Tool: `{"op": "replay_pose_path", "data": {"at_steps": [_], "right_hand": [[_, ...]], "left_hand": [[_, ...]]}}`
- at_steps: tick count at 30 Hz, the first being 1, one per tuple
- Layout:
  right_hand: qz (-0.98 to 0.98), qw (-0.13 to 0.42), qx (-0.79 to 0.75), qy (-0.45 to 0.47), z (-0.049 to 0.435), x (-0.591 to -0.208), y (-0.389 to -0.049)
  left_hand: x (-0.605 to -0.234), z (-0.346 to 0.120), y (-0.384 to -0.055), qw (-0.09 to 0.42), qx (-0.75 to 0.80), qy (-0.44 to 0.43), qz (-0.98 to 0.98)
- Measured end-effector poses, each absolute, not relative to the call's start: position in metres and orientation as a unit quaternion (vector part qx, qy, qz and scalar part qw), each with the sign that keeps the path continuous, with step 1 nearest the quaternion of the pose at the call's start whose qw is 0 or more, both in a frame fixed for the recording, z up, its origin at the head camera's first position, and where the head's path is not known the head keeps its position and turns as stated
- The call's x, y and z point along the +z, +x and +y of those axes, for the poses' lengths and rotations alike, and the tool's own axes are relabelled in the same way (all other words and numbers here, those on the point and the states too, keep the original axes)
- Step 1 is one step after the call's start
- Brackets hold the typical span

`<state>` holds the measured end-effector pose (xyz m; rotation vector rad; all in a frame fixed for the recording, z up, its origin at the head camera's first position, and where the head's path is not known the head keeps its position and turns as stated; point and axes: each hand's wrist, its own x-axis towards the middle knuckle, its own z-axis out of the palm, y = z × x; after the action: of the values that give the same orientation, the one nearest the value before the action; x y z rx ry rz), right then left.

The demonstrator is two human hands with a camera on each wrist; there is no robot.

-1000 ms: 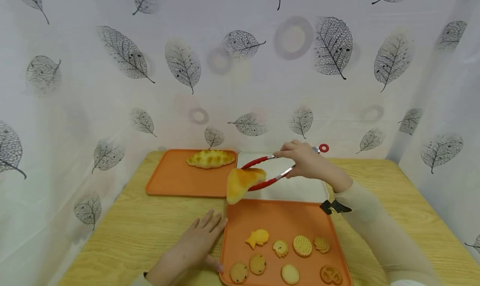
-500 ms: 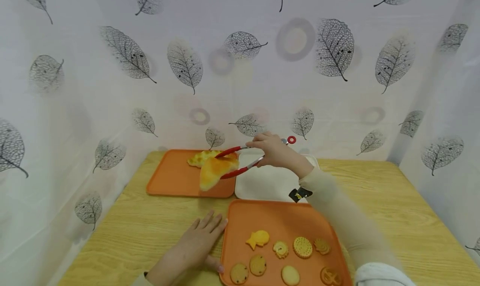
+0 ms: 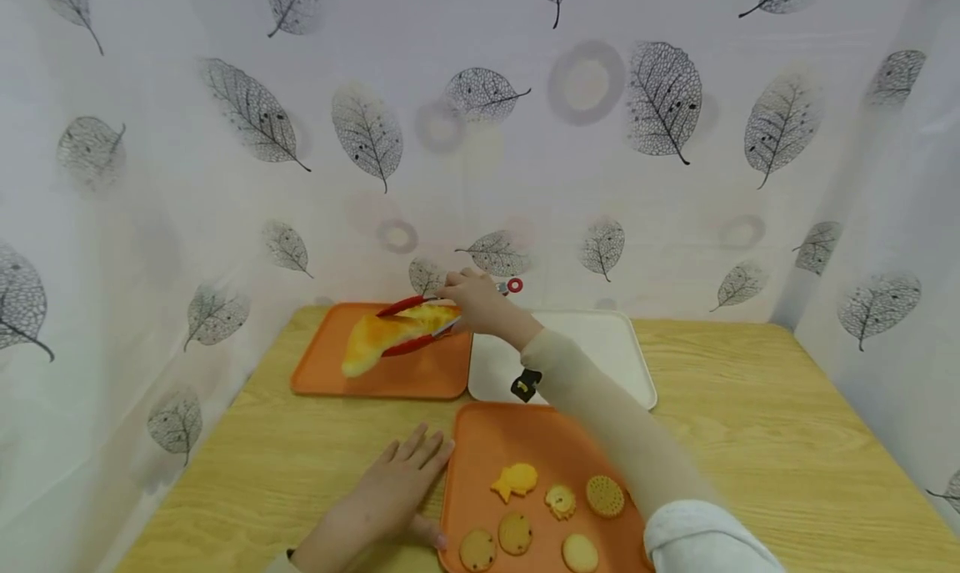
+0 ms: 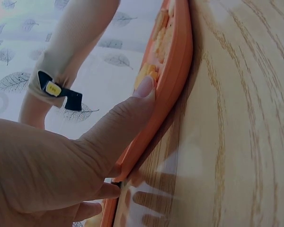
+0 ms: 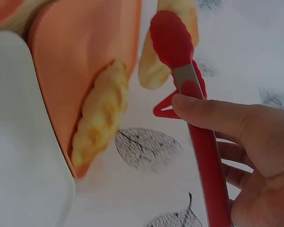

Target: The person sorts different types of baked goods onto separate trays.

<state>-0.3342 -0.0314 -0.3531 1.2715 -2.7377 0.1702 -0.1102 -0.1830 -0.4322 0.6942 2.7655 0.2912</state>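
My right hand (image 3: 480, 302) grips red-and-silver tongs (image 5: 209, 175); its thumb lies along one arm of them. Between the red tong tips is a golden, smooth bread roll (image 3: 367, 344), raised over the left orange tray (image 3: 318, 373). A ridged, croissant-like bread (image 5: 102, 113) lies on that tray, partly hidden behind the tongs in the head view. My left hand (image 3: 393, 490) rests at the left edge of the front orange tray (image 3: 491, 431), fingers extended. In the left wrist view its thumb (image 4: 120, 116) presses against the tray's side.
A white tray (image 3: 600, 356) stands at the back, right of the left orange tray. Several cookies, among them a fish-shaped one (image 3: 516, 480) and a round one (image 3: 604, 496), lie on the front tray. My right sleeve (image 3: 622, 423) hides part of it. A leaf-print curtain (image 3: 480, 173) hangs behind the wooden table.
My right hand has carried the bread roll in the tongs leftward, from over the white tray's left edge to over the left orange tray. My left hand has stayed in place.
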Motion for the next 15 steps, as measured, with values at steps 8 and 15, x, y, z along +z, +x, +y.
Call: {"op": "replay_pose_path", "data": {"at_steps": [8, 15], "right_hand": [[-0.924, 0.042, 0.009, 0.381, -0.075, -0.369, -0.334], [-0.933, 0.011, 0.008, 0.36, -0.095, -0.379, -0.334]], "left_hand": [[-0.431, -0.182, -0.109, 0.146, 0.118, 0.232, 0.954], [-0.432, -0.184, -0.11, 0.144, 0.121, 0.234, 0.954]]}}
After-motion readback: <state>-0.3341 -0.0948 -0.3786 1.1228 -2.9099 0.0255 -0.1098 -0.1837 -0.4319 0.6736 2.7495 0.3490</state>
